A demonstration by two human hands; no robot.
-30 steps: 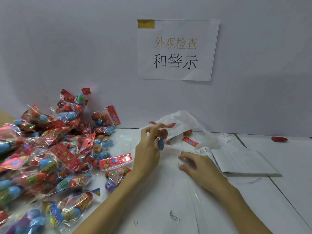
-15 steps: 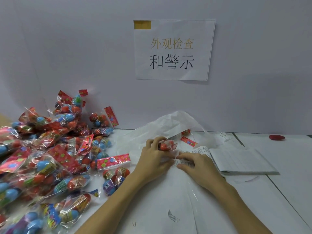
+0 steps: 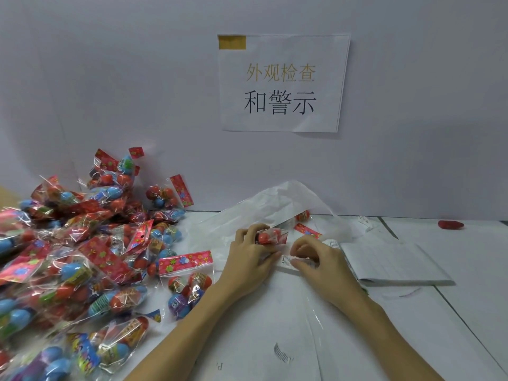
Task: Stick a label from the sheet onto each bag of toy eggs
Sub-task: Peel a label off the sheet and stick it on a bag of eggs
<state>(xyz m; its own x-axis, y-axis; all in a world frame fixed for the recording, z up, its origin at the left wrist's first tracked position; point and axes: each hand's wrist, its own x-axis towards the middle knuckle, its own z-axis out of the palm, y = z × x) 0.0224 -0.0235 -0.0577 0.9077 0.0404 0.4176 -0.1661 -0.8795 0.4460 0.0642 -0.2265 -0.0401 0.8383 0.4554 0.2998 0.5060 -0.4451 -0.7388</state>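
My left hand [image 3: 251, 259] grips a small clear bag of toy eggs [image 3: 270, 236] with a red header, held low on the table at the middle. Beside it my right hand [image 3: 320, 264] pinches a white printed label [image 3: 287, 262] with curled fingers, just below and to the right of the bag. The stack of label sheets [image 3: 390, 264] lies right of my right hand, its near edge under my fingers. A big heap of egg bags [image 3: 82, 257] fills the left side.
A crumpled white plastic bag [image 3: 275, 210] lies behind my hands, with one more egg bag [image 3: 303, 217] under it. A paper sign [image 3: 283, 83] hangs on the wall. A small red object [image 3: 450, 224] sits at the far right. Clear film [image 3: 316, 325] lies on the table in front.
My left hand brought the egg bag down from the air to the table. My right hand lifted its fingers from the sheet and now pinches a label beside the bag.
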